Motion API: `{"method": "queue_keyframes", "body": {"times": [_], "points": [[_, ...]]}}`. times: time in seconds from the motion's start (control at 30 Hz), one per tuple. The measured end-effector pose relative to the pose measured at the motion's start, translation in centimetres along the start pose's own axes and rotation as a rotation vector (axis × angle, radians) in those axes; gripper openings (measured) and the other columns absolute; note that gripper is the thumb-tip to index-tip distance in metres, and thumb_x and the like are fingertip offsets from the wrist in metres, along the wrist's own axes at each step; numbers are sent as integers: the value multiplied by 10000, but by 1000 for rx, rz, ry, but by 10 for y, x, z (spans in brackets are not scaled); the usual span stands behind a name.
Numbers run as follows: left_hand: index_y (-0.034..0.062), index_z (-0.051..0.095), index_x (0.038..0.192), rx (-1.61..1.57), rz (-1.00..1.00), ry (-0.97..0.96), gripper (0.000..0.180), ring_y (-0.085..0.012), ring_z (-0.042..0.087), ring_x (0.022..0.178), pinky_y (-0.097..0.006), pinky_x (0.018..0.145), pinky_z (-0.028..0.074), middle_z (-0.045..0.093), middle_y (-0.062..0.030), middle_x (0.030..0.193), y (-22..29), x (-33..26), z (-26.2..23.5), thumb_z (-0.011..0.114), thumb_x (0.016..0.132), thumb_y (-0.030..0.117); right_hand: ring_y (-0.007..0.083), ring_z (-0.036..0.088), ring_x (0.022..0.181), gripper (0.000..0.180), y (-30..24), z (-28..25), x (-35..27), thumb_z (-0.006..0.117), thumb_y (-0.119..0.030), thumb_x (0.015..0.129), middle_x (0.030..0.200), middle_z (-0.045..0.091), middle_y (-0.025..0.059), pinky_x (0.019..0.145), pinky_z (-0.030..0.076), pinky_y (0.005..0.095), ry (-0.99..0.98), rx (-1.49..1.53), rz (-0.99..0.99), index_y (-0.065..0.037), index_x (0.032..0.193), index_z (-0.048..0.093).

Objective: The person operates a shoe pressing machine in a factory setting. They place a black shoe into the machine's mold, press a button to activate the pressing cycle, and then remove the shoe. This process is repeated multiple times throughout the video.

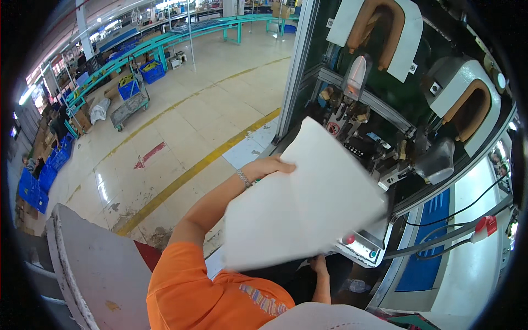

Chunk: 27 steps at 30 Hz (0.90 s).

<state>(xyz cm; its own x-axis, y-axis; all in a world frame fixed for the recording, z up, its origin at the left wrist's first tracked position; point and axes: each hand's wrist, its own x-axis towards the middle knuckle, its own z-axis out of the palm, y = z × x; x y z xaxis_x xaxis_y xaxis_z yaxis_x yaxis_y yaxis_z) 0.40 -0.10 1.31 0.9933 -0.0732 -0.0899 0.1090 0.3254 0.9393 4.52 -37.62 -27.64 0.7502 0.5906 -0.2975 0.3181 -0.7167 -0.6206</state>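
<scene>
Currently, L hand (pixel 272 166) pinches white sheet (pixel 308 203) by edge, in front of mach. (pixel 388 113) | R hand (pixel 319 265) nr mach., grip unclear | Risk: one-sided hold cd let sheet flop, snag mach.

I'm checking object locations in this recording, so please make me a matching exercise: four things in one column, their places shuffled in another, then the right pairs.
Things
1. Large white flexible sheet
2. Silver-coloured metal band
3. Long teal metal-framed conveyor
4. Brown arch-shaped fittings in pale housings

Places
A. In the far background
B. Worn on the left wrist
C. At the picture's upper right
D. In the grip of the left hand

Pairs: 1-D, 2-B, 3-A, 4-C
</scene>
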Motion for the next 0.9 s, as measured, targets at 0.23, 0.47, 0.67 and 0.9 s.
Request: {"method": "queue_keyframes", "body": {"times": [0.23, 0.47, 0.67, 0.9], "points": [[-119, 379, 1133, 1108, -161, 22, 805, -264, 525, 968, -311, 810, 425, 513, -226, 1067, -33, 34, -1, 670, 662, 465, 341, 498, 976, 319, 48, 19, 15, 532, -144, 769, 961, 556, 224, 816, 410, 398, -13, -62, 31, 6, 1048, 497], [-59, 458, 1122, 415, -46, 117, 576, -231, 562, 914, -317, 794, 448, 564, -153, 1029, -27, 5, 9, 667, 723, 299, 352, 512, 939, 332, 11, 18, 15, 577, -102, 693, 1026, 530, 232, 791, 412, 384, -10, 346, 18, 14, 998, 514], [-62, 483, 1083, 608, -109, 135, 664, -234, 552, 915, -321, 774, 450, 538, -195, 1044, -50, 29, -38, 707, 626, 363, 337, 502, 995, 336, 9, 15, 7, 542, -151, 734, 1051, 538, 208, 828, 422, 371, 159, -87, -130, -11, 1040, 532], [-25, 489, 1112, 1066, -178, -51, 581, -198, 501, 999, -299, 850, 399, 530, -129, 1090, -26, 42, -1, 658, 711, 359, 351, 487, 1009, 270, 16, 19, 11, 545, -109, 706, 1046, 539, 209, 903, 357, 398, 104, -37, -50, -4, 952, 576]]}}
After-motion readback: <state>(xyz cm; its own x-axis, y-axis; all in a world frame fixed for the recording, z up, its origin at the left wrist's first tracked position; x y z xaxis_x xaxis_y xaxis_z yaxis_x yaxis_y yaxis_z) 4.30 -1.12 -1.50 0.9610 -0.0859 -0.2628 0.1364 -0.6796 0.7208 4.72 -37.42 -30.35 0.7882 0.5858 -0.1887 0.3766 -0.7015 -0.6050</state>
